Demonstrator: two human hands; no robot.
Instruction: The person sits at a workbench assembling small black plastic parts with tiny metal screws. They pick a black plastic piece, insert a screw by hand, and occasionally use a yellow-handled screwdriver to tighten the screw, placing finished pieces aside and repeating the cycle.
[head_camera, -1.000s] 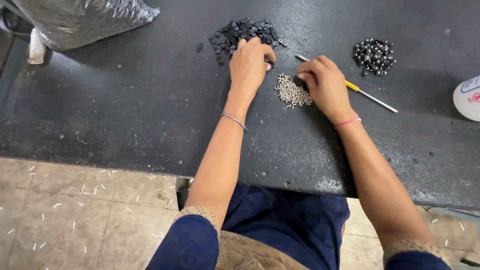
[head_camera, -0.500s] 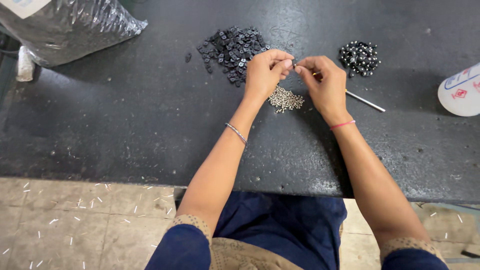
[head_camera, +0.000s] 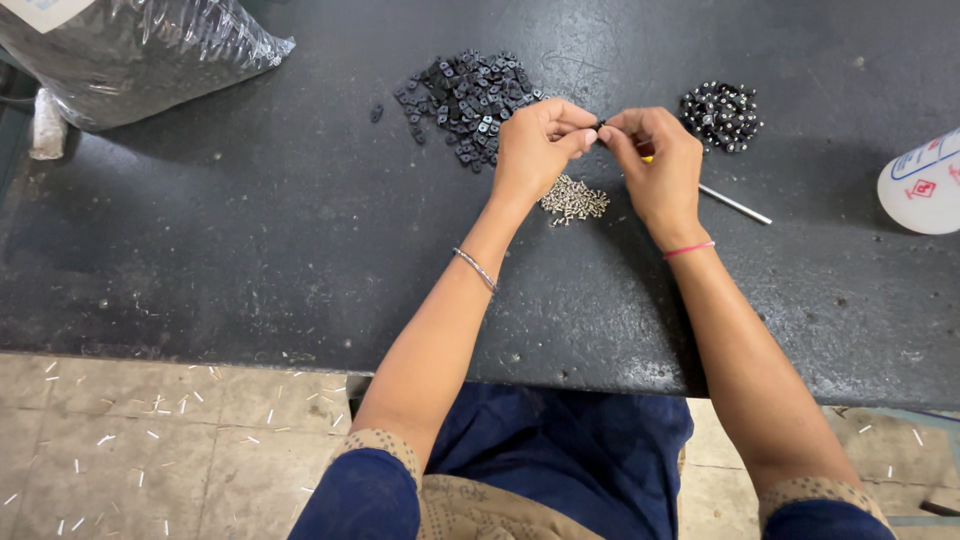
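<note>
While above screws (head_camera: 573, 198) — 2 hands (head_camera: 530, 150) (head_camera: 662, 165) together

I see bare surface (head_camera: 250, 220) left and near; black parts (head_camera: 465, 95), screws (head_camera: 573, 199) and a bottle (head_camera: 922, 185) crowd the far right.

matt dark tabletop (head_camera: 250, 240), shiny metal screws (head_camera: 573, 200), glossy plastic bag (head_camera: 140, 50)

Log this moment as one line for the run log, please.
left hand: pinching small black part | right hand: fingertips on same part, screwdriver under it | silver screw pile below hands | black parts pile upper left
</note>
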